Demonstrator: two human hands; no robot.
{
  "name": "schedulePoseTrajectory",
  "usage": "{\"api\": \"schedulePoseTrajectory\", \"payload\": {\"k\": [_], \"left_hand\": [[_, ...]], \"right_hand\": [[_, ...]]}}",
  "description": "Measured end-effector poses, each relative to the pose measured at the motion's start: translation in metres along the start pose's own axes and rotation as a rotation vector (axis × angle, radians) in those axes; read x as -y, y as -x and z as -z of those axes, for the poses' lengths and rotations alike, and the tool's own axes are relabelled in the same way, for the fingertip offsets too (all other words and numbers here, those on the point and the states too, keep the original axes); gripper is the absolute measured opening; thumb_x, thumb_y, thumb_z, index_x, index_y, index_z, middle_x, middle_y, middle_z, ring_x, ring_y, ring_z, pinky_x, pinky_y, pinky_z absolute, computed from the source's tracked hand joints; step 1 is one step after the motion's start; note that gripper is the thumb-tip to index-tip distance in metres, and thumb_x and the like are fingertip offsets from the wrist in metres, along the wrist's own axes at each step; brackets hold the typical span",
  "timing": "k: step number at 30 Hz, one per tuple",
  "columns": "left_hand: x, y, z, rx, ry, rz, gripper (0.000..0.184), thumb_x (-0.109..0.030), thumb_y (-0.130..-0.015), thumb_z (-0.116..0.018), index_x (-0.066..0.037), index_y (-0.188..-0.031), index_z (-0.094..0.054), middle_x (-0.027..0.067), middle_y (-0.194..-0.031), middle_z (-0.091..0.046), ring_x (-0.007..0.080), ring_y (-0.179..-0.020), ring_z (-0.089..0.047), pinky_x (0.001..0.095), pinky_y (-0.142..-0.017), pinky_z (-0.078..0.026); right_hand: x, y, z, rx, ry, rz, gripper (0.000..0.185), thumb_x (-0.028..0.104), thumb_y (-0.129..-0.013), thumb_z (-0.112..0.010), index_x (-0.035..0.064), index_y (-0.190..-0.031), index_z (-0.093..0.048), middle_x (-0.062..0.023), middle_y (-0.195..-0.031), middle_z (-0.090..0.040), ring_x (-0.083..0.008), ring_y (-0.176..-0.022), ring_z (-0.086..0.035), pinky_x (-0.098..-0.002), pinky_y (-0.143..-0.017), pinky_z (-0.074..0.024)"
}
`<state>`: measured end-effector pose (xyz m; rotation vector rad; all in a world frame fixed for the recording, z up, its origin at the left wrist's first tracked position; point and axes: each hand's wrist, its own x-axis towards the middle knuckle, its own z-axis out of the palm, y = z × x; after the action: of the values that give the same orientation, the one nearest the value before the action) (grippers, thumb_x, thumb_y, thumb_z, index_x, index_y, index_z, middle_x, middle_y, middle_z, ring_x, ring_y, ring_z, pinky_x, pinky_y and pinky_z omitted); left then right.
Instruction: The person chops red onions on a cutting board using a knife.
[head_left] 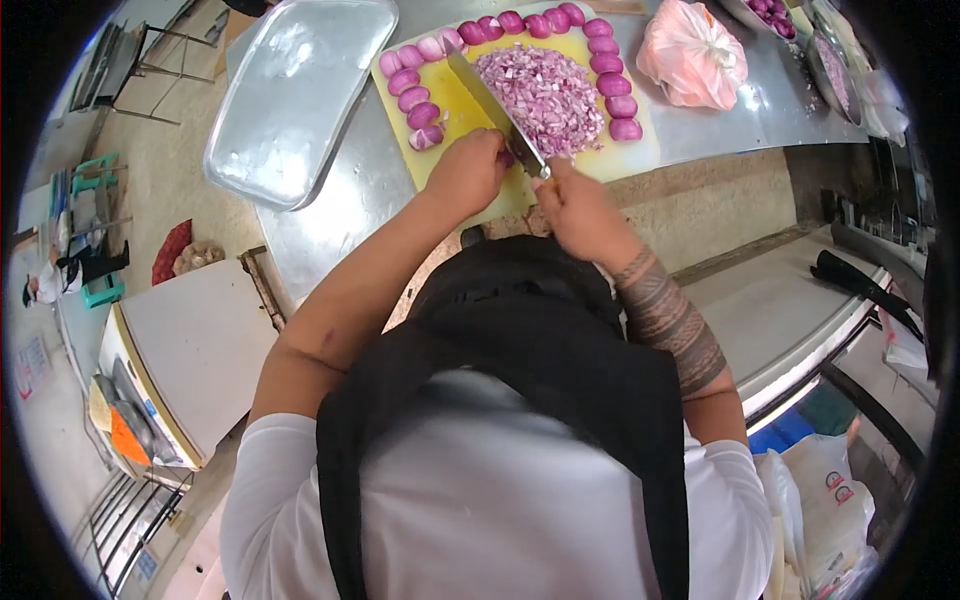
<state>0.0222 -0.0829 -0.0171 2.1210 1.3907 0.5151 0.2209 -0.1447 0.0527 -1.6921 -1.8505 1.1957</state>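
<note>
My right hand (582, 212) is wrapped around the handle of a large kitchen knife (492, 103), whose broad blade slants up and left over the board. Close by the blade, my left hand (468, 172) has its fingers curled around a red onion (506, 158), mostly hidden by the fingers. A heap of diced red onion (540, 100) lies to the right of the blade on the yellow and white cutting board (458, 112). Peeled onion halves (411, 98) line the board's left, far and right edges.
The board rests on a metal table (330, 215). A clear plastic tray (300, 90) is at left; a tied plastic bag (692, 55) and a bowl of onions (768, 18) are at right. A white freezer-like box (190, 350) stands at lower left. Far left, a person (75, 272) is visible.
</note>
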Motion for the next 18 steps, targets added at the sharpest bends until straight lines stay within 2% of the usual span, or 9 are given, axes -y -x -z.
{"api": "schedulePoseTrajectory", "payload": {"k": [2, 5, 8, 11, 14, 17, 18], "left_hand": [[0.001, -0.002, 0.000, 0.001, -0.021, -0.017, 0.018, -0.006, -0.085, -0.068, 0.001, -0.102, -0.067, 0.0222, -0.101, -0.069, 0.0432, -0.099, -0.067, 0.0513, -0.088, -0.054], [-0.007, -0.003, 0.004, 0.013, -0.015, -0.024, 0.015, -0.006, -0.087, -0.061, 0.003, -0.098, -0.064, 0.0258, -0.098, -0.067, 0.0454, -0.096, -0.065, 0.0540, -0.087, -0.052], [-0.004, -0.003, 0.001, 0.015, -0.037, -0.007, 0.014, -0.007, -0.086, -0.062, 0.003, -0.097, -0.063, 0.0262, -0.098, -0.068, 0.0453, -0.096, -0.065, 0.0540, -0.087, -0.052], [-0.006, -0.003, 0.003, 0.021, -0.028, -0.001, 0.015, -0.008, -0.086, -0.063, 0.002, -0.097, -0.063, 0.0256, -0.098, -0.067, 0.0449, -0.097, -0.065, 0.0540, -0.086, -0.052], [-0.001, 0.002, 0.003, 0.023, -0.038, 0.023, 0.022, -0.008, -0.082, -0.071, 0.002, -0.100, -0.065, 0.0219, -0.102, -0.068, 0.0428, -0.099, -0.066, 0.0518, -0.086, -0.053], [0.002, 0.010, 0.015, -0.074, -0.119, -0.174, 0.021, -0.008, -0.083, -0.071, 0.001, -0.101, -0.066, 0.0198, -0.106, -0.066, 0.0408, -0.102, -0.064, 0.0497, -0.087, -0.053], [0.004, 0.007, 0.015, -0.008, -0.098, -0.205, 0.021, -0.008, -0.083, -0.071, 0.000, -0.103, -0.066, 0.0193, -0.107, -0.066, 0.0403, -0.103, -0.064, 0.0492, -0.088, -0.053]], "right_hand": [[0.022, 0.004, 0.025, 0.034, 0.026, 0.005, 0.028, 0.025, -0.104, -0.055, -0.0021, -0.113, -0.056, -0.0309, -0.093, -0.068, -0.0519, -0.093, -0.065, -0.0575, -0.080, -0.0495], [-0.014, -0.004, -0.019, -0.030, 0.000, -0.013, 0.028, 0.025, -0.104, -0.055, -0.0024, -0.111, -0.055, -0.0308, -0.093, -0.067, -0.0513, -0.093, -0.065, -0.0563, -0.080, -0.0494], [0.010, 0.004, 0.004, -0.061, 0.021, 0.052, 0.029, 0.026, -0.105, -0.055, -0.0027, -0.111, -0.055, -0.0302, -0.092, -0.067, -0.0507, -0.091, -0.065, -0.0555, -0.079, -0.0493], [0.010, 0.009, -0.003, -0.021, -0.088, -0.015, 0.029, 0.026, -0.105, -0.055, -0.0025, -0.113, -0.055, -0.0291, -0.091, -0.067, -0.0500, -0.088, -0.065, -0.0552, -0.078, -0.0493], [-0.015, 0.004, -0.017, -0.099, -0.138, 0.018, 0.029, 0.026, -0.105, -0.055, -0.0017, -0.115, -0.056, -0.0278, -0.091, -0.067, -0.0493, -0.087, -0.065, -0.0547, -0.077, -0.0494], [-0.015, 0.002, 0.007, -0.007, -0.013, -0.059, 0.031, 0.026, -0.105, -0.056, -0.0016, -0.118, -0.056, -0.0274, -0.090, -0.068, -0.0496, -0.088, -0.066, -0.0555, -0.078, -0.0498], [-0.015, 0.002, 0.007, -0.022, 0.009, -0.046, 0.032, 0.027, -0.105, -0.056, -0.0019, -0.119, -0.056, -0.0275, -0.090, -0.069, -0.0499, -0.088, -0.066, -0.0561, -0.078, -0.0499]]}}
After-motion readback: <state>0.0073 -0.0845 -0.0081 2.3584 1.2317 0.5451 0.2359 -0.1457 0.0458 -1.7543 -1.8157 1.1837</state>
